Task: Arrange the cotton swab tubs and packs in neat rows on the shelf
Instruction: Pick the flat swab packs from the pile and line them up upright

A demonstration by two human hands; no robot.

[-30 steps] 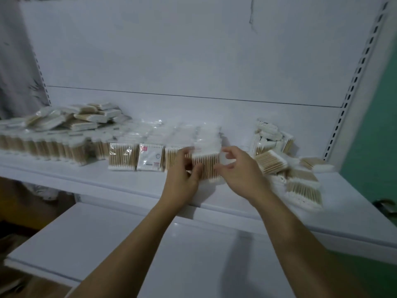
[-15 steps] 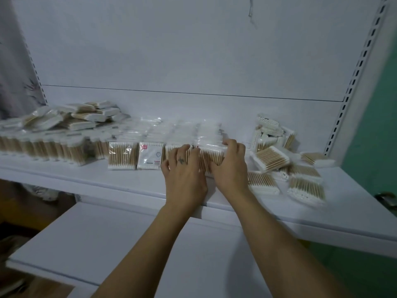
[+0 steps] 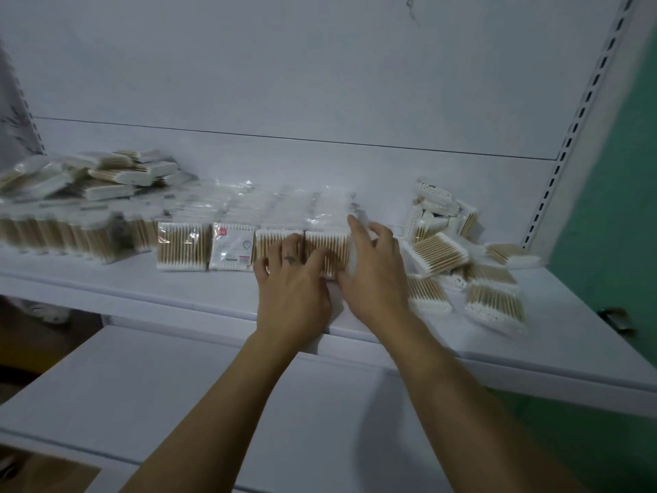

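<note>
End pack (image 3: 329, 249) stands upright at the right end of the front row (image 3: 183, 250), mid-shelf (image 3: 213, 293), near the edge. Left hand (image 3: 291, 290) lies flat, fingers straight, pressing the front faces of it and its neighbour. Right hand (image 3: 377, 275) is spread against the pack's right side; grip or mere push, cannot tell. Best practice, probably: push faces flush, close gaps sideways, keep packs upright. Loose heap (image 3: 458, 275) sits just right; stacked pile (image 3: 113, 169) far left.

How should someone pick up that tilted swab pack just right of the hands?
Probably pinch the tilted pack across two opposite edges, coming from above with the right hand, which is nearest. Its broad face lies upward and uncovered, while its underside seems propped on other packs, so sliding fingers beneath looks awkward.
</note>
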